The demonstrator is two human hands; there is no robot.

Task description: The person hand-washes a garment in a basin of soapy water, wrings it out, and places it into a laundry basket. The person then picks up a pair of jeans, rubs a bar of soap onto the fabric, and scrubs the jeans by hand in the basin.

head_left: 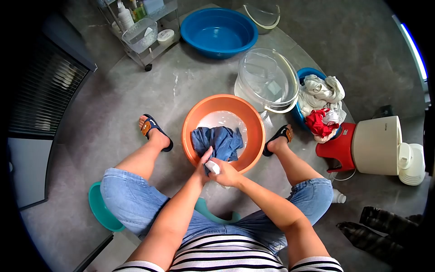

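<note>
An orange basin (188,144) stands on the floor between my feet, with whitish, sudsy water (226,119) in it. A wet blue garment (220,140) is bunched inside and reaches up to the basin's near rim. There my left hand (202,168) is closed on a gathered end of the cloth. My right hand (228,174) grips a small white bar (213,167) that looks like soap, held against the cloth at my left hand. My fingers partly hide the bar and the gathered cloth.
Beyond stand a large blue tub (218,31) and a clear round container (267,79). At right, a blue basin (301,119) holds white and red laundry (321,97), beside a red-and-cream appliance (376,145). A wheeled rack (149,56) stands back left; a teal basin (100,213) lies near my left knee.
</note>
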